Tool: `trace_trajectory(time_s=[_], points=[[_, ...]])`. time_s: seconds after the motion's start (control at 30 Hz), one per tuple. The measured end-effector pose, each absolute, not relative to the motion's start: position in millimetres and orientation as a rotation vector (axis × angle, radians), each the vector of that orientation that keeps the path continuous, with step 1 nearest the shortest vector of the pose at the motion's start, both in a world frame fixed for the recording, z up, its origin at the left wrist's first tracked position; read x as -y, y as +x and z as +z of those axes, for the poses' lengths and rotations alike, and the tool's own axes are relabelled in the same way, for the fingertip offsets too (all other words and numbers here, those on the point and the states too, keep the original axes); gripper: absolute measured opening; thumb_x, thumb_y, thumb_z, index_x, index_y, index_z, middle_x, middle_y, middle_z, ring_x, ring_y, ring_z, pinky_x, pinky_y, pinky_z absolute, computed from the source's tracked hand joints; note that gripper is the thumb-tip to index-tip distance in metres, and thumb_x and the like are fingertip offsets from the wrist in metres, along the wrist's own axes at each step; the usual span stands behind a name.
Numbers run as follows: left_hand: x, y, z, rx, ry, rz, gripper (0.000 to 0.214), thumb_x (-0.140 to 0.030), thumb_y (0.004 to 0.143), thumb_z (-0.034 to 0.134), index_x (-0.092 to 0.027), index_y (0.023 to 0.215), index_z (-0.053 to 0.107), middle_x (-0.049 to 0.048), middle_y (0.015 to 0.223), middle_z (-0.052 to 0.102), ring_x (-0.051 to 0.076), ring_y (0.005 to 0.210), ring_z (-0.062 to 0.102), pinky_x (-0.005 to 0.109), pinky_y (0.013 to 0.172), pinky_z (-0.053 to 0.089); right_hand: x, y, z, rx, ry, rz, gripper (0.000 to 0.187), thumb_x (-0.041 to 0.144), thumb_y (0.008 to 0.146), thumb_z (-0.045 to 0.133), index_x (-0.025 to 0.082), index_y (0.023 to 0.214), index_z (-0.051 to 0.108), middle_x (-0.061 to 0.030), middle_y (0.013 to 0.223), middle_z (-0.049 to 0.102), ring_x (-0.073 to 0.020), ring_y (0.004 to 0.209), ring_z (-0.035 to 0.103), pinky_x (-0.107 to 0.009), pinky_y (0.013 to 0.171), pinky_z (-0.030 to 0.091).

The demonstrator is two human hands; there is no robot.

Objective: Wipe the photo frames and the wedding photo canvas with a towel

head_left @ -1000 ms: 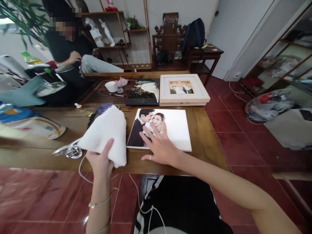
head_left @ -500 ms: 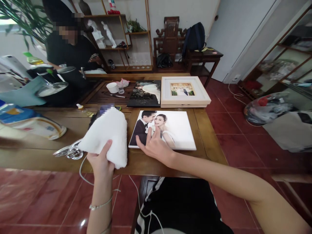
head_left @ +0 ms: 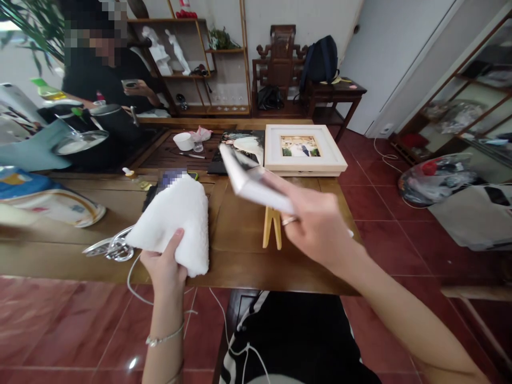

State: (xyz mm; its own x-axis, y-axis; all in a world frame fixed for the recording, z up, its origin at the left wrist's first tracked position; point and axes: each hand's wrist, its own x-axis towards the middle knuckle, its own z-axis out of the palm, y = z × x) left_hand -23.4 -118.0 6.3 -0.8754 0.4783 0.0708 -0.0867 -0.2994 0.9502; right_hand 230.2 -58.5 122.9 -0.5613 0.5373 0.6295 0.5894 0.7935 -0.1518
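Left: a shiny metal object (head_left: 114, 248) lies on the table (head_left: 236, 261) near the left hand (head_left: 166, 262), whose thumb and fingers pinch a white cloth (head_left: 176, 213). Centre: a photo panel (head_left: 250, 189), blurred, is held tilted above the table; yellow prongs (head_left: 272, 230) show below it. Right: the right hand (head_left: 318, 218) grips the panel's near end.
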Motion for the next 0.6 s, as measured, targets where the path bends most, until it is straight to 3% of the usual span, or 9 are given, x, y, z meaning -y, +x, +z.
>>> trace_trajectory(time_s=[0.07, 0.13, 0.3, 0.43, 0.6], points=[[118, -24, 6, -1.601, 0.499, 2.221, 0.040, -0.021, 0.056, 0.088, -0.014, 0.091, 0.068, 0.0119, 0.106, 0.072, 0.032, 0.118, 0.063, 0.044, 0.101, 0.054, 64, 242, 143, 1.950, -0.957, 0.053, 0.037, 0.017, 0.091, 0.057, 0.019, 0.128, 0.063, -0.0028, 0.089, 0.075, -0.0190, 0.083, 0.071, -0.033, 0.080, 0.060], [118, -24, 5, -1.614, 0.515, 2.211, 0.039, -0.022, 0.057, 0.087, -0.014, 0.090, 0.068, 0.0128, 0.107, 0.072, 0.032, 0.118, 0.063, 0.045, 0.102, 0.053, 74, 248, 155, 1.594, -1.073, 0.169, 0.028, 0.027, 0.090, 0.064, 0.021, 0.116, 0.068, -0.0010, 0.083, 0.072, -0.0208, 0.085, 0.071, -0.038, 0.082, 0.060], [119, -24, 5, -1.646, 0.586, 2.184, 0.037, -0.024, 0.060, 0.086, -0.014, 0.091, 0.067, 0.0131, 0.109, 0.072, 0.032, 0.118, 0.063, 0.047, 0.102, 0.053, 92, 244, 146, 0.972, -1.019, 0.349, 0.035, 0.028, 0.086, 0.066, 0.029, 0.120, 0.066, -0.0029, 0.123, 0.066, -0.0283, 0.125, 0.059, -0.054, 0.108, 0.048], [118, -20, 7, -1.632, 0.571, 2.198, 0.039, -0.025, 0.058, 0.088, -0.014, 0.090, 0.069, 0.0120, 0.106, 0.072, 0.031, 0.116, 0.064, 0.044, 0.101, 0.053, 94, 237, 111, 0.642, -0.940, 0.591, 0.050, 0.022, 0.084, 0.066, 0.026, 0.133, 0.056, -0.0033, 0.135, 0.060, -0.0263, 0.126, 0.058, -0.052, 0.106, 0.051], [121, -21, 1, -1.830, 0.732, 2.150, 0.037, -0.031, 0.063, 0.085, -0.013, 0.091, 0.069, 0.0095, 0.097, 0.073, 0.028, 0.102, 0.069, 0.040, 0.091, 0.057, 92, 227, 69, 0.408, -0.968, 0.779, 0.061, 0.030, 0.084, 0.067, 0.027, 0.141, 0.045, -0.0060, 0.143, 0.054, -0.0255, 0.126, 0.058, -0.051, 0.104, 0.053]])
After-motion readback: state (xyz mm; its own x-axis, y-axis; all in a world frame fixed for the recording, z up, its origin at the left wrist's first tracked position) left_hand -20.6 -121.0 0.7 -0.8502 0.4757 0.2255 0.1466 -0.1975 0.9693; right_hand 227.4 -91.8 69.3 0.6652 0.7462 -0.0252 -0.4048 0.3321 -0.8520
